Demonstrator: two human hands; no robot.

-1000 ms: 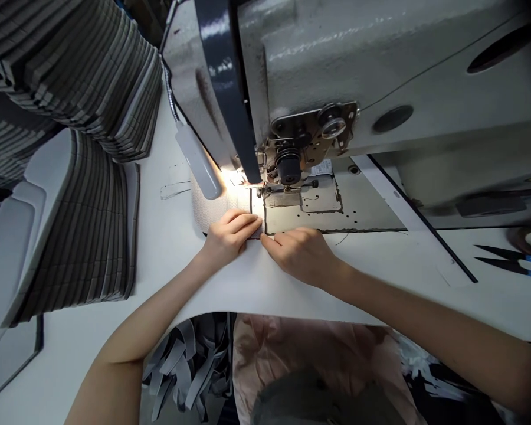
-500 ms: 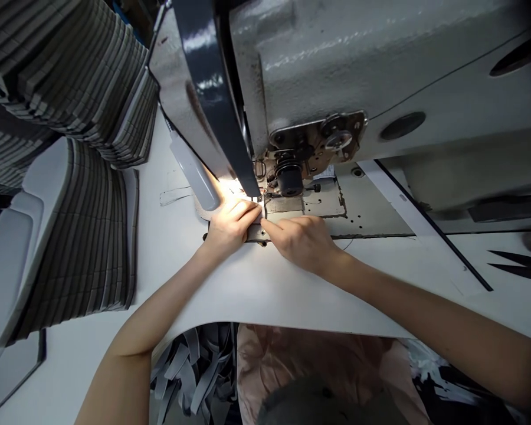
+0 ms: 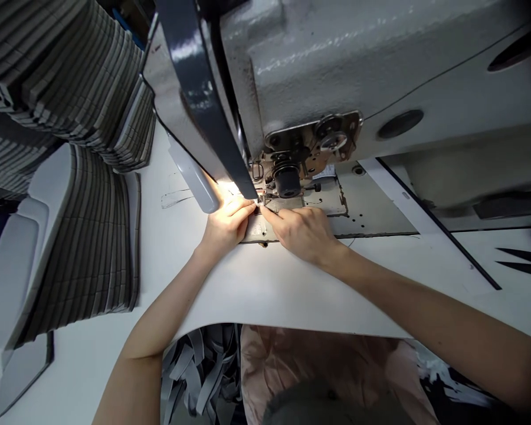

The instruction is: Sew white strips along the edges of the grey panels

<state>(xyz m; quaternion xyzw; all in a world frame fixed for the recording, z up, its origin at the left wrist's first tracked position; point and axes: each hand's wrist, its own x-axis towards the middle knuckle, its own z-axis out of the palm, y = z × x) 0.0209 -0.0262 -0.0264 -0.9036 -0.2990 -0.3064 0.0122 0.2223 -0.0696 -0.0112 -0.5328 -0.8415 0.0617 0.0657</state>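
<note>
Under the lit head of a sewing machine (image 3: 287,177), my left hand (image 3: 228,224) has its fingers bent together, with the fingertips beside the needle area. Whatever they press or pinch is too small and too brightly lit to make out. My right hand (image 3: 303,233) lies on the metal bed plate (image 3: 256,230), its index finger pointing at the same spot and its other fingers curled. The two hands' fingertips nearly meet there. Any piece between them is hidden.
Tall stacks of grey layered pieces (image 3: 84,236) stand on the white table (image 3: 248,289) at the left. Black scissors (image 3: 524,262) and a white strip with a black edge (image 3: 429,218) lie at the right. Grey strips (image 3: 199,366) hang below the table edge.
Both hands' fingertips have moved slightly up, closer to the needle area. The grey piece seen between them earlier no longer shows. The view has shifted a little.
</note>
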